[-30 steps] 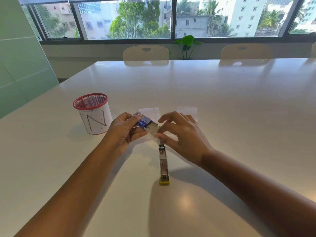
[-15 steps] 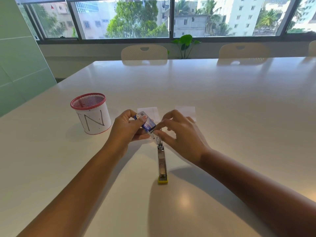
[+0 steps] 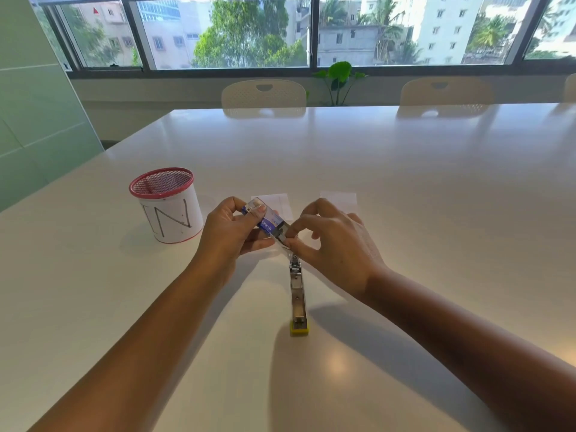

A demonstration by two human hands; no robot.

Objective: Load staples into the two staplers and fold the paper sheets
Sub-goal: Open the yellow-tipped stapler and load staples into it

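Observation:
My left hand holds a small blue and white staple box tilted down to the right, thumb on top. My right hand pinches at the box's open lower end, where the inner tray of staples shows. Below the hands a metal stapler with a yellow end lies opened flat on the white table, pointing toward me. Two small white paper sheets lie flat behind the hands. Only one stapler is visible.
A white mesh pen cup with a red rim and a drawn letter N stands to the left of my hands. Chairs and a potted plant stand at the table's far edge under the windows.
The box has tilted more steeply down to the right. My right fingers have closed in on its lower end. The stapler and papers have not moved.

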